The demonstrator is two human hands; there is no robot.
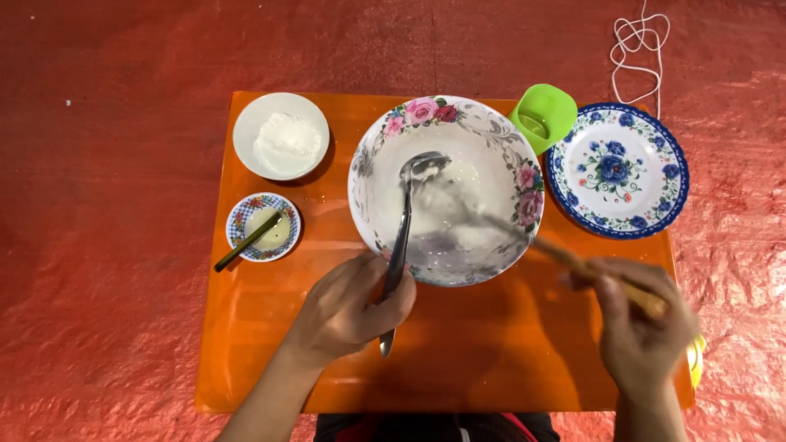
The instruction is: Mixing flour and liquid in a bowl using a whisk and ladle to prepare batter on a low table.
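A large white bowl [491, 139] with pink flowers on its rim stands in the middle of an orange tray-like table [458, 360]. A thin white mixture coats its inside. My left hand [352, 307] grips the handle of a metal spoon [404, 225], whose scoop rests inside the bowl near the far wall. My right hand [643, 327] holds wooden chopsticks [565, 258] that reach into the bowl from the right and are blurred by motion.
A white bowl of white powder [281, 135] sits at the back left. Below it a small patterned dish [264, 227] holds pale liquid and a dark stick. A green cup [543, 116] and a blue-flowered plate [617, 170] sit at the right. White cord [639, 49] lies on the red mat.
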